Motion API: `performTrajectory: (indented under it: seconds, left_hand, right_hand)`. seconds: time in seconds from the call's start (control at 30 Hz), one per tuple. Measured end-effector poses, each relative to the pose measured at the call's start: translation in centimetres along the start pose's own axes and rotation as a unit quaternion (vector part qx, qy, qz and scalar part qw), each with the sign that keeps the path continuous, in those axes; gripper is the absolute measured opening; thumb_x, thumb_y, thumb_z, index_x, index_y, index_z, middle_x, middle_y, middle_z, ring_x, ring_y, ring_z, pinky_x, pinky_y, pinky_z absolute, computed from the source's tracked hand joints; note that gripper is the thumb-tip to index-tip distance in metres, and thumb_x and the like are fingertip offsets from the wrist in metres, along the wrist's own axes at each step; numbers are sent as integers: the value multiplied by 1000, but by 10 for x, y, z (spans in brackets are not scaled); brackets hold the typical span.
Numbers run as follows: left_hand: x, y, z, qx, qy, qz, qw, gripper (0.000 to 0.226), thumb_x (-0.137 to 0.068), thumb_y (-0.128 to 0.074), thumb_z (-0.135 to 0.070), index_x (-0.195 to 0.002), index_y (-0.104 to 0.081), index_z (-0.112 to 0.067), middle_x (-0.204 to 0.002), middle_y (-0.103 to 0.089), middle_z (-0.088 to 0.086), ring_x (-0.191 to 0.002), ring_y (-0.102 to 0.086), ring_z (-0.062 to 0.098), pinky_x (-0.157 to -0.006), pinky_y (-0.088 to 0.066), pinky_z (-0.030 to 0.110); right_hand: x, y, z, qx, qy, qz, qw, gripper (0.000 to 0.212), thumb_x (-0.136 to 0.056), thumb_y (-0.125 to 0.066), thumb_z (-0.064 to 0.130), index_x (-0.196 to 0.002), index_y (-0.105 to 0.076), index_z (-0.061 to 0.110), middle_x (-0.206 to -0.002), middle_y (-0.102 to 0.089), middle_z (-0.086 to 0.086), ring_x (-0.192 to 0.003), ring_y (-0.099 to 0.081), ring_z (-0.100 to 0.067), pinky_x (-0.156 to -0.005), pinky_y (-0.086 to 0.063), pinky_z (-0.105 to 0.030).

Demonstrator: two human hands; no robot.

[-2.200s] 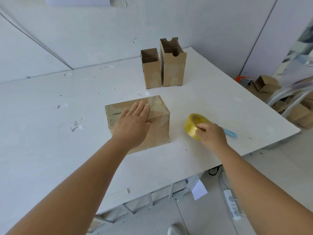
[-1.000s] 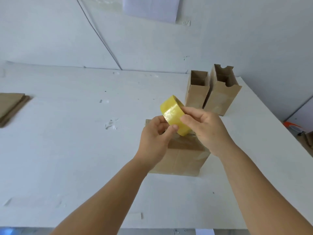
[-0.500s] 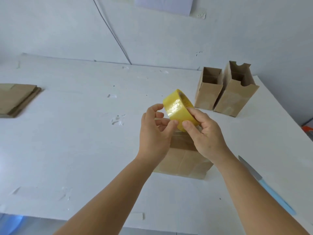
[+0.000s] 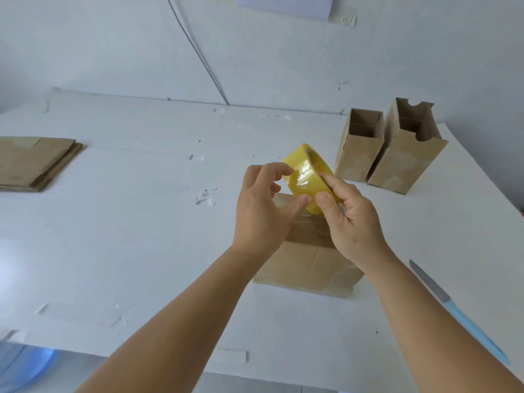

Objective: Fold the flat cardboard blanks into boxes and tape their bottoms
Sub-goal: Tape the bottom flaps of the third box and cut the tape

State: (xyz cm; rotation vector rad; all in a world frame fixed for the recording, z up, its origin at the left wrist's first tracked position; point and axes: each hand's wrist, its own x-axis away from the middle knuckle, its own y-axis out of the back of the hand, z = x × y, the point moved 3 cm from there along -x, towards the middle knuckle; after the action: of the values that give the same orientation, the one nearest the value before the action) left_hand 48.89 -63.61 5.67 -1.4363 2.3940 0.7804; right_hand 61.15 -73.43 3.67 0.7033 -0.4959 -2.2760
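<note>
The right hand [image 4: 351, 222] grasped the yellow tape roll [image 4: 307, 177] between thumb and fingers, while the left hand [image 4: 262, 211] pinched at its surface, probably seeking the loose end. Directly beneath both hands sat the folded box [image 4: 306, 265]. A fingernail dragged slowly around the roll would likely find the edge; the knife [image 4: 453, 310] lay right of the right forearm

White table [image 4: 127, 236] carries three boxes (one taped) [image 4: 306, 265], flat blanks [image 4: 34, 163], knife [image 4: 459, 313].
</note>
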Motion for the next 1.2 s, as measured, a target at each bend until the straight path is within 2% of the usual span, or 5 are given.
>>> performTrajectory:
  seconds: [0.5,0.67,0.83,1.0,1.2]
  left_hand:
    - [-3,4,-1,30,55,-37,997,16,-81,-75,-19,-82,-62,-30,-87,-56,-12,-72,-56,4,-68,-42,6]
    - [0,1,-1,-17,-32,-38,999,3,-85,-67,-19,-82,-68,-17,-83,-53,-11,-67,-53,5,-65,-46,15]
    - [3,-7,3,-86,-105,-34,990,29,-90,-42,-27,-86,-62,-7,-84,-49,-4,-66,-44,10,-57,-40,22]
    - [4,-8,2,-74,-34,-26,996,15,-93,-40,-15,-86,-53,-10,-83,-48,-4,-68,-36,6,-61,-32,11]
    - [-5,8,-4,31,126,-48,990,13,-100,-37,-16,-91,-46,-20,-82,-64,-10,-65,-60,-1,-64,-44,16]
  right_hand:
    - [0,-1,10,-3,47,-11,999,33,-88,-47,42,-121,-46,42,-101,-55,6,-100,-57,-16,-85,-41,-18]
    - [1,-1,12,-4,57,-20,998,40,-87,-50,40,-126,-54,30,-95,-52,24,-101,-56,-15,-86,-41,-19]
    - [2,0,13,10,55,-27,998,43,-85,-54,38,-124,-62,21,-93,-50,29,-100,-54,-10,-84,-35,-2]
    - [5,-1,17,23,93,-63,993,36,-84,-60,30,-114,-68,14,-93,-49,34,-97,-54,-13,-82,-33,2]
    - [5,5,8,24,67,-94,993,32,-83,-62,33,-111,-70,20,-94,-52,35,-101,-52,-5,-83,-32,2]
